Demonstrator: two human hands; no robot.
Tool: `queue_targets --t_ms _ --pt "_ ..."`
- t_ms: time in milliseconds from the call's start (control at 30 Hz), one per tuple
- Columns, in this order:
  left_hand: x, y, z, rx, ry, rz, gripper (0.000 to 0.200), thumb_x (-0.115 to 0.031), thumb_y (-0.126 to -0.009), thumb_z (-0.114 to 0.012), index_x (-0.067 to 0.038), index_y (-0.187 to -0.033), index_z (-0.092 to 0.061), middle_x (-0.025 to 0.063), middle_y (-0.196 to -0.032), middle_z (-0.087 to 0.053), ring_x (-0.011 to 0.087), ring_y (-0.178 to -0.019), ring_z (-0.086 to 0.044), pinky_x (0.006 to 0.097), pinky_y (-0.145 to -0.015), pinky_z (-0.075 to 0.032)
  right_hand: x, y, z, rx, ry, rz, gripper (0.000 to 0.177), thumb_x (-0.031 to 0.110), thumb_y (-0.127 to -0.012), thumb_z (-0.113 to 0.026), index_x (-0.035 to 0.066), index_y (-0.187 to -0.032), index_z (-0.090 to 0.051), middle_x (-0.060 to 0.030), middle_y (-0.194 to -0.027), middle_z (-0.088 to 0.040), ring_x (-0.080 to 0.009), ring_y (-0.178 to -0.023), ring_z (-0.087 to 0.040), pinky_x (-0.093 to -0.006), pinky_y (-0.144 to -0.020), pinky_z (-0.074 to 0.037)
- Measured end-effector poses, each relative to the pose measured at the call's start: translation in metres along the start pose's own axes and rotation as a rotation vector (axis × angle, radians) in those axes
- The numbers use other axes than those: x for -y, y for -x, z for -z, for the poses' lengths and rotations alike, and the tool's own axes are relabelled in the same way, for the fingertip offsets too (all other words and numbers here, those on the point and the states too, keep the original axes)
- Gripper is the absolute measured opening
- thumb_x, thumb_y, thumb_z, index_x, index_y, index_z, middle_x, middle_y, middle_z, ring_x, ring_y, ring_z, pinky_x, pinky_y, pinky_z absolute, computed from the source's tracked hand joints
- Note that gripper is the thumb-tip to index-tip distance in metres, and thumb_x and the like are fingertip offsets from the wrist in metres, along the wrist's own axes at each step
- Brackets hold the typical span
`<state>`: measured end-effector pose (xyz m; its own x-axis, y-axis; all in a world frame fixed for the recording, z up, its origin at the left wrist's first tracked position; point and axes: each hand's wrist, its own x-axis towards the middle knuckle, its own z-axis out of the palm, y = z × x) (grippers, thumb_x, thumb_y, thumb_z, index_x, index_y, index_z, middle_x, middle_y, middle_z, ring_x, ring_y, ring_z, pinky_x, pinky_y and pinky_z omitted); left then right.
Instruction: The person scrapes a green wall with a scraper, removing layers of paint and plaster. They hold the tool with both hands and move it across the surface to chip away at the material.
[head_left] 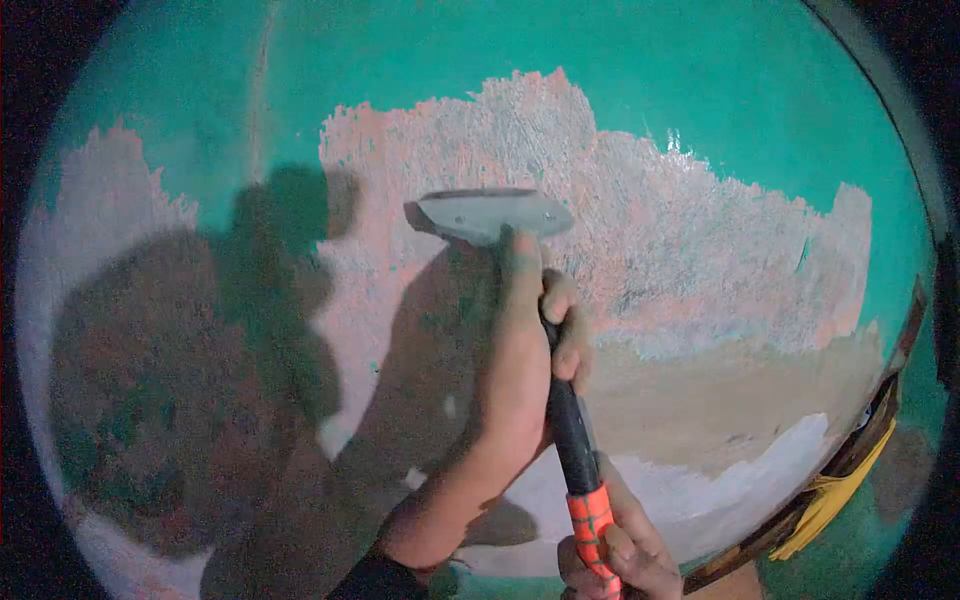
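Observation:
A scraper with a wide grey blade head (490, 215) and a black handle (572, 435) lies against the wall, its blade edge uppermost. My left hand (525, 350) is wrapped round the upper handle, the thumb stretched up to the back of the blade head. Lower down, my right hand (630, 550) grips the orange, dark-lined end of the handle. Around the blade the wall (660, 240) is bare, rough and pinkish grey. Green paint (450, 50) covers the wall above, with a ragged border between the two.
Dark shadows (180, 390) of a person and the arms fall across the left of the wall. A beige band and a white patch (720, 495) show lower right. At the right edge are a dark wooden strip (905, 335) and a yellow cloth-like piece (835, 495).

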<state>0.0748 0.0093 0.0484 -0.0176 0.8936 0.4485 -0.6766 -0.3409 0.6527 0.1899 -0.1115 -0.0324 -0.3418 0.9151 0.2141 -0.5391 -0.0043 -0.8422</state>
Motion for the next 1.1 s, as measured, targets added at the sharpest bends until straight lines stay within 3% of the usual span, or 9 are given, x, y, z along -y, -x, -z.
queue_targets --t_ms 267,367,567,667,1100 --pt "-0.001 -0.006 -0.001 0.042 0.009 -0.063 0.041 -0.050 -0.088 -0.041 -0.014 -0.067 -0.037 -0.0039 -0.050 -0.033 0.0075 -0.035 -0.032 0.0242 -0.032 -0.028 0.009 -0.003 -0.007 0.017 -0.015 0.010 0.058 0.029 -0.090 -0.043 0.011 -0.139 -0.018 -0.0017 -0.065 -0.046 -0.0053 -0.032 -0.031 -0.0195 -0.028 -0.028" --pt "-0.003 -0.001 -0.004 -0.009 0.058 0.002 0.041 -0.050 -0.088 -0.041 -0.015 -0.067 -0.037 -0.0042 -0.050 -0.032 0.0077 -0.035 -0.032 0.0240 -0.032 -0.028 0.009 -0.001 -0.004 -0.004 -0.008 -0.051 0.058 0.029 -0.090 -0.044 0.012 -0.139 -0.018 -0.0021 -0.064 -0.046 -0.0057 -0.031 -0.031 -0.0197 -0.028 -0.028" --pt "-0.010 -0.009 -0.005 0.079 0.005 -0.024 0.042 -0.052 -0.087 -0.041 -0.015 -0.068 -0.037 -0.0048 -0.051 -0.031 0.0078 -0.035 -0.032 0.0238 -0.033 -0.028 0.008 -0.006 -0.002 0.069 -0.024 0.050 0.057 0.029 -0.090 -0.044 0.013 -0.139 -0.019 -0.0026 -0.064 -0.045 -0.0060 -0.031 -0.031 -0.0202 -0.028 -0.029" --pt "-0.009 -0.005 -0.007 0.017 0.031 -0.039 0.044 -0.053 -0.087 -0.040 -0.015 -0.067 -0.036 -0.0049 -0.050 -0.031 0.0079 -0.035 -0.032 0.0235 -0.033 -0.028 0.014 -0.001 -0.011 0.022 0.025 -0.014 0.057 0.029 -0.090 -0.044 0.013 -0.139 -0.018 -0.0024 -0.064 -0.045 -0.0061 -0.031 -0.031 -0.0202 -0.028 -0.028" --pt "-0.012 -0.012 -0.004 0.091 -0.006 -0.021 0.046 -0.054 -0.087 -0.037 -0.014 -0.064 -0.035 -0.0028 -0.046 -0.030 0.0089 -0.034 -0.031 0.0241 -0.032 -0.029 0.011 -0.006 -0.016 0.046 -0.072 0.010 0.059 0.030 -0.090 -0.045 0.015 -0.139 -0.016 -0.0029 -0.063 -0.043 -0.0066 -0.031 -0.029 -0.0212 -0.027 -0.028"
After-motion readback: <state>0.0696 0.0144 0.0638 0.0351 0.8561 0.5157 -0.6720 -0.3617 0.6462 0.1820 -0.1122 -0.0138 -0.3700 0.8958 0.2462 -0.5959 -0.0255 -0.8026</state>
